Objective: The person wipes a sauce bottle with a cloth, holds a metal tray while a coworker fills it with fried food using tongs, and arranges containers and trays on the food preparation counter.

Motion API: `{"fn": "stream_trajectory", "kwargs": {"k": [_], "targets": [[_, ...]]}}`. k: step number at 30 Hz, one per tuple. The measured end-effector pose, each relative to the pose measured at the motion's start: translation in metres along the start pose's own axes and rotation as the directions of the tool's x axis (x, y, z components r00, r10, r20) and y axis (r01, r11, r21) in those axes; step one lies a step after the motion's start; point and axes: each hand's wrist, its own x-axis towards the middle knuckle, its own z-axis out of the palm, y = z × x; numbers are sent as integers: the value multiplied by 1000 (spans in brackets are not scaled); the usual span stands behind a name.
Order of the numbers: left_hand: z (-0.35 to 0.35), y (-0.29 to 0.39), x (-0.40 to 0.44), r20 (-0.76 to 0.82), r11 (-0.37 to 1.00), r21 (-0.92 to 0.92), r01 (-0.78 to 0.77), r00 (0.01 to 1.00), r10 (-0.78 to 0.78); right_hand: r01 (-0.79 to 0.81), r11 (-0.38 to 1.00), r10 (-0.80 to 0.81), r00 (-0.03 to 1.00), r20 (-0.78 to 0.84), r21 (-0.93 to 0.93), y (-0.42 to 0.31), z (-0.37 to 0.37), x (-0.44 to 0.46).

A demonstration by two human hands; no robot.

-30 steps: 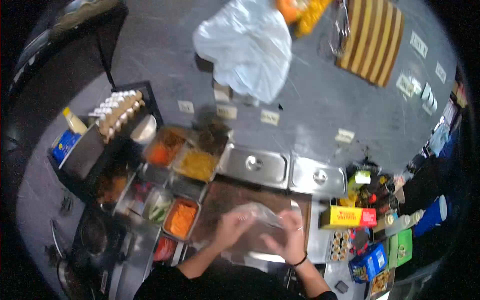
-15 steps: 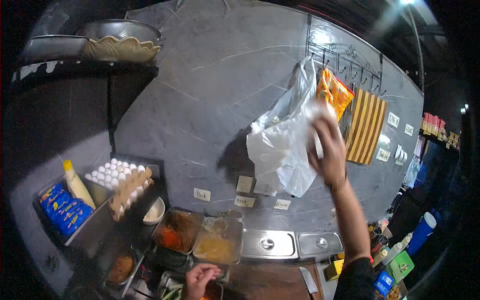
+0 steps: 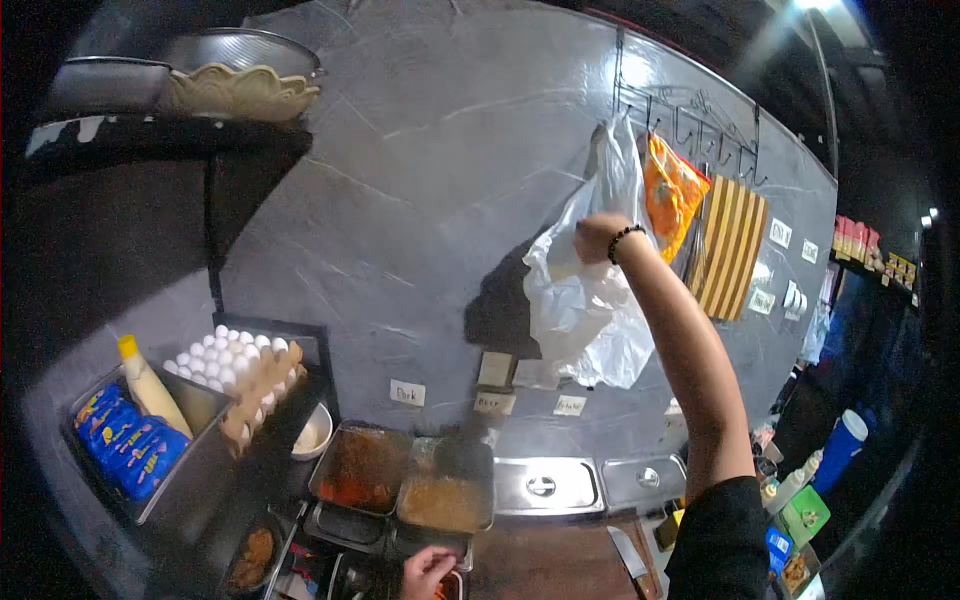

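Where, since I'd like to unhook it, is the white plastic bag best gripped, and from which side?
Probably at the gathered top of the white plastic bag, from picture left: it narrows there but spreads wide and loose below, and the orange patterned cloth hangs close on the right.

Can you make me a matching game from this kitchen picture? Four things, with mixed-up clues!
Things:
1. plastic bag
2. eggs
3. knife
4. right hand

Clues:
A. lying on the brown board
B. raised, with a dark bracelet at its wrist
C. hanging on the grey wall
D. sitting in a carton

Pairs: 1-C, 2-D, 3-A, 4-B
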Motion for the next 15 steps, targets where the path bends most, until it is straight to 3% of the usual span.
{"fn": "stream_trajectory", "kwargs": {"k": [1, 3, 4, 5, 6, 7, 8, 9, 10, 11, 12, 14, 15], "targets": [[5, 1, 2, 19, 998, 16, -65, 998, 64, 83, 991, -105, 968, -227, -108, 0, -7, -18], [1, -20, 12, 46, 998, 39, 45, 998, -47, 193, 966, -225, 956, -191, -173, 2, 1, -22], [1, -23, 13, 66, 989, 58, 135, 988, -138, 245, 903, -263, 965, -2, -354, 12, 18, 6], [7, -25, 12, 66, 992, 45, 114, 991, -117, 346, 800, -291, 938, 187, -491, 21, 32, 33], [7, -36, 13, 90, 989, 147, 34, 995, -48, 138, 966, -156, 986, -67, -220, 6, 10, -8], [10, -35, 10, 114, 969, 231, 82, 987, -110, 57, 987, -7, 949, -315, 150, -13, -17, -53], [17, -31, 11, 135, 941, 314, 123, 976, -172, -73, 997, 77, 831, -551, 29, -23, -36, -81], [24, -26, 12, 153, 932, 335, 137, 968, -198, 43, 996, 39, 620, -784, 83, -24, -39, -103], [29, -27, 8, 169, 923, 354, 153, 960, -224, 162, 982, 40, 341, -939, 101, -24, -35, -122], [29, -45, 5, 206, 972, 215, 90, 969, -135, 266, 947, 90, 323, -942, 181, -28, -27, -148], [28, -47, 3, 218, 961, 265, 82, 965, -142, 366, 895, 146, 303, -942, 256, -39, -12, -177], [44, -33, -3, 176, 967, 175, 184, 961, -215, 372, 741, 238, 632, -738, 558, -78, 45, -254], [46, -39, -8, 179, 959, 245, 143, 965, -190, 387, 782, 119, 676, -728, 488, -94, 89, -286]]}}
